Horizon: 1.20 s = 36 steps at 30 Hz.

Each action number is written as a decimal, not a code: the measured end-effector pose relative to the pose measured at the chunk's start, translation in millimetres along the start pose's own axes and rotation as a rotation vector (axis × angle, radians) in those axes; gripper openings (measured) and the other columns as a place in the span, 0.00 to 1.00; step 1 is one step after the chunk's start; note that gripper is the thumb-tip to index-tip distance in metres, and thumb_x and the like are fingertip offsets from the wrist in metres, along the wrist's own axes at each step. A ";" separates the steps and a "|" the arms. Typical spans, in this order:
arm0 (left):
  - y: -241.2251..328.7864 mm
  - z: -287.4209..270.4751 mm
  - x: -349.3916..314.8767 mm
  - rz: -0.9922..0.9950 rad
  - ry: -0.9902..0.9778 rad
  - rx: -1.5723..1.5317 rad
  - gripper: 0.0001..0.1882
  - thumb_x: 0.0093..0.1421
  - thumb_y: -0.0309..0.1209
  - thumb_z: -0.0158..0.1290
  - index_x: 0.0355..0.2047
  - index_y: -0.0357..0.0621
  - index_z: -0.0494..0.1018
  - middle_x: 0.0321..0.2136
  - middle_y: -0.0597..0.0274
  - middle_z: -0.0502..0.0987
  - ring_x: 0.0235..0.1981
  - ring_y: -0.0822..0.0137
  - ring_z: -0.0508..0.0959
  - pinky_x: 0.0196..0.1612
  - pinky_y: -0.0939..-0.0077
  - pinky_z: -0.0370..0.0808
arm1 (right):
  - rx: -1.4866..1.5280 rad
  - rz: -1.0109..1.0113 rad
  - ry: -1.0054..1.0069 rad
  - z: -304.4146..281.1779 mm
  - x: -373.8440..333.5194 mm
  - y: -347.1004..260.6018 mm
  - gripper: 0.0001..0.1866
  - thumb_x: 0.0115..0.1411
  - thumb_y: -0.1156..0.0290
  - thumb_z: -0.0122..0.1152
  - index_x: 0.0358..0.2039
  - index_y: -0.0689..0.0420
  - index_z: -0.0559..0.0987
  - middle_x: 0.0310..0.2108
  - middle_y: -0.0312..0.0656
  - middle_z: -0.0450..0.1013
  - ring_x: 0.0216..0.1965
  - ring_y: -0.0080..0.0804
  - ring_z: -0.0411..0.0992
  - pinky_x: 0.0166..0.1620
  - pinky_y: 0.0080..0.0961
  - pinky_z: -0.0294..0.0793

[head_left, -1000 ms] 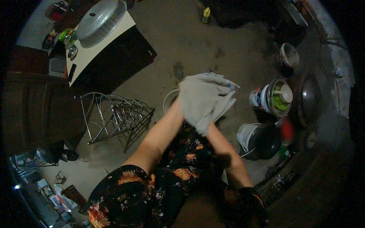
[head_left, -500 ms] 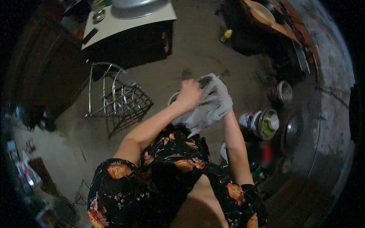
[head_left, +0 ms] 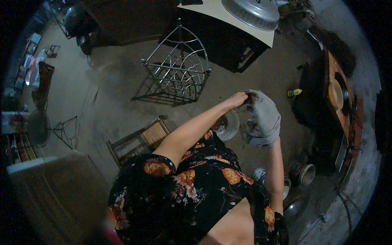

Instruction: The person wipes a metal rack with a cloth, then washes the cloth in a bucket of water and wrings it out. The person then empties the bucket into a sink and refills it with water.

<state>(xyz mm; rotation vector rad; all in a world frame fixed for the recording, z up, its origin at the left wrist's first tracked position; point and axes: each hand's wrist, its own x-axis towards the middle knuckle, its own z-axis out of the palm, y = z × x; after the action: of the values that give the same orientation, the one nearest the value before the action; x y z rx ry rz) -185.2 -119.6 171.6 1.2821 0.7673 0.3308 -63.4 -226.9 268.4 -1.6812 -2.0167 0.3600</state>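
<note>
Cloth (head_left: 265, 116) | head view: grey, draped in front of the body, just right of a bowl (head_left: 232, 125) | left hand (head_left: 237, 99): fingers clamped together on the cloth's upper left edge | right hand: covered by the cloth, cannot tell how far open | metal rack (head_left: 178, 84): beyond the left forearm (head_left: 198, 126)

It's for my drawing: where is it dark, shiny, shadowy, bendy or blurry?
In the head view, the room is dim, the corners black; the head view's wide lens bows the front edge of the pale tabletop; in the head view, the silver lid shines, the grey cloth looks dull, the metal rack shadows the floor, and a lower-left patch is blurred.
</note>
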 end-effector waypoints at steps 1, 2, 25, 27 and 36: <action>-4.8 4.7 -0.7 0.020 0.042 -0.133 0.24 0.59 0.45 0.38 0.41 0.36 0.70 0.34 0.57 0.73 0.32 0.67 0.70 0.36 0.68 0.67 | 0.127 0.064 0.018 3.4 -2.4 3.2 0.25 0.52 0.67 0.54 0.52 0.58 0.67 0.50 0.44 0.65 0.50 0.39 0.64 0.52 0.28 0.64; -16.8 6.8 3.9 0.034 0.013 -0.228 0.29 0.59 0.51 0.35 0.44 0.38 0.69 0.37 0.58 0.72 0.36 0.67 0.70 0.40 0.68 0.66 | -0.069 0.034 -0.100 -5.5 5.9 -18.4 0.26 0.52 0.67 0.54 0.52 0.58 0.67 0.49 0.45 0.66 0.50 0.40 0.65 0.53 0.29 0.63; 12.9 1.3 -86.9 0.056 0.044 -0.475 0.27 0.52 0.31 0.57 0.52 0.47 0.62 0.38 0.63 0.72 0.37 0.69 0.73 0.37 0.76 0.71 | 2.154 0.659 0.107 2.3 -102.3 73.7 0.22 0.63 0.64 0.36 0.56 0.58 0.62 0.57 0.45 0.60 0.56 0.45 0.60 0.57 0.42 0.60; -2.1 14.2 -88.1 0.028 0.033 -0.251 0.30 0.50 0.35 0.59 0.52 0.45 0.62 0.39 0.62 0.72 0.35 0.68 0.73 0.34 0.78 0.71 | 2.230 0.689 0.214 -1.7 -102.2 69.4 0.24 0.61 0.61 0.40 0.55 0.59 0.63 0.55 0.46 0.61 0.54 0.45 0.62 0.55 0.42 0.62; -99.4 -12.1 -55.7 0.231 0.227 0.486 0.33 0.47 0.38 0.61 0.50 0.38 0.64 0.48 0.54 0.66 0.41 0.66 0.71 0.44 0.70 0.69 | 2.080 0.717 -0.112 77.1 -56.1 46.7 0.21 0.53 0.65 0.60 0.46 0.62 0.71 0.44 0.43 0.70 0.43 0.32 0.70 0.44 0.31 0.71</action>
<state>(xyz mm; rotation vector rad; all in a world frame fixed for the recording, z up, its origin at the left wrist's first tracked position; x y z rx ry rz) -251.7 -173.2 95.2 1.8206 0.9279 0.5020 -57.1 -263.7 169.0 -0.6649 -0.1300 1.8408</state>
